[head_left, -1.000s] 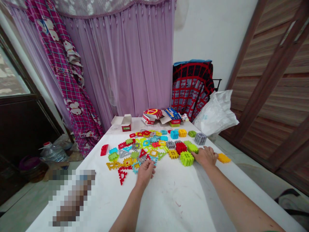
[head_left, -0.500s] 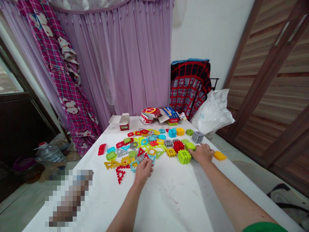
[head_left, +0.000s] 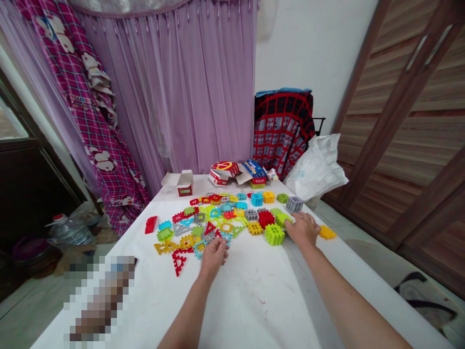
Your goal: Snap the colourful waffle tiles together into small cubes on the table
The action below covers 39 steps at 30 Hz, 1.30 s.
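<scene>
My left hand (head_left: 213, 258) rests at the near edge of a spread of notched plastic building tiles, fingers curled together; whatever they may hold is hidden. Blue lattice tiles (head_left: 198, 249) and a grey tile (head_left: 209, 236) lie just beyond it. On the right, my right hand (head_left: 305, 231) is low over the cloth with fingers apart, its thumb beside a lime-green stack of tiles (head_left: 282, 219). Near that thumb stand another bright green stack (head_left: 274, 234) and a red stack (head_left: 266, 219). A grey stack (head_left: 294, 203) sits past the fingertips, and an orange tile (head_left: 327, 232) lies to the right.
Opened cardboard boxes stand at the table's far end: a small one (head_left: 185, 184), a red one (head_left: 225, 169) and a blue one (head_left: 255, 169). A red piece (head_left: 151, 224) lies at the left. A white sack (head_left: 314, 167) stands past the right edge. A blurred patch covers the near left.
The view has shifted slightly, so the scene sits a little further left. My right hand has lifted slightly away from the lime-green stack. My left hand stays nearly the same.
</scene>
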Each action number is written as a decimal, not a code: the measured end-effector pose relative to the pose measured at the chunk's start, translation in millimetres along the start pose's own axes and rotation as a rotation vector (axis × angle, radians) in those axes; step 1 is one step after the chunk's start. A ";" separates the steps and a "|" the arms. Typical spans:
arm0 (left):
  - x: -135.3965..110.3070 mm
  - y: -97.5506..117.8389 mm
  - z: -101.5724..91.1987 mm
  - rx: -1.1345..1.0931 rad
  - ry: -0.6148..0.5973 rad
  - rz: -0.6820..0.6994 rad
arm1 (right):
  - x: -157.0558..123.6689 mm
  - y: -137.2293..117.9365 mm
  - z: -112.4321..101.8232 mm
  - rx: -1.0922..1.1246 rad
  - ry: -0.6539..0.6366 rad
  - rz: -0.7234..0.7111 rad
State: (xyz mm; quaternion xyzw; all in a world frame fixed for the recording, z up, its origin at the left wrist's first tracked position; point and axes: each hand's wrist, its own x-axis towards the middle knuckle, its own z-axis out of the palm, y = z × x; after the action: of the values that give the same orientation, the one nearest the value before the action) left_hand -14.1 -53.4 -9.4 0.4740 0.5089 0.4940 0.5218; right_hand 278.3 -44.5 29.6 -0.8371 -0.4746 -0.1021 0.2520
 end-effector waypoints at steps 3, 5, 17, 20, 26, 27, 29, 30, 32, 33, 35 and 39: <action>-1.4 2.1 -0.1 -0.002 -0.004 -0.001 | -21.7 -10.5 -5.7 0.224 0.149 -0.095; -2.1 3.1 0.0 0.001 -0.004 0.002 | -41.1 -23.8 -6.0 0.372 0.169 -0.204; 0.2 -2.3 -1.1 0.100 0.002 0.058 | -105.2 -96.7 38.9 0.618 -0.207 -0.398; -0.2 -6.7 -1.0 0.191 -0.006 0.101 | -105.7 -95.1 45.7 0.591 -0.248 -0.363; 9.1 6.6 -3.4 0.515 -0.060 0.307 | -106.6 -92.2 45.8 0.639 -0.230 -0.360; 14.8 13.7 -4.6 0.586 -0.070 0.352 | -106.8 -92.2 45.4 0.639 -0.226 -0.358; 29.7 29.4 -7.3 0.740 -0.101 0.414 | -107.1 -92.3 45.3 0.627 -0.222 -0.353; 37.9 37.0 -9.0 0.818 -0.119 0.434 | -107.3 -92.4 45.5 0.622 -0.221 -0.353; 53.2 49.7 -13.1 0.975 -0.150 0.446 | -107.6 -92.5 46.1 0.624 -0.217 -0.349; 59.4 54.3 -15.7 1.053 -0.161 0.441 | -107.7 -92.6 46.3 0.628 -0.216 -0.345; 67.6 60.5 -22.5 1.201 -0.166 0.419 | -107.9 -92.9 46.5 0.639 -0.215 -0.337; 70.2 67.1 -38.1 1.437 -0.148 0.374 | -107.9 -93.4 45.6 0.648 -0.223 -0.329</action>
State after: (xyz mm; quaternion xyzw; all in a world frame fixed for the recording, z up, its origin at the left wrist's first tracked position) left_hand -54.9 20.6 51.9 0.8089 0.5810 0.0872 0.0236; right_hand 139.1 -61.6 -23.1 -0.6325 -0.6349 0.1061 0.4308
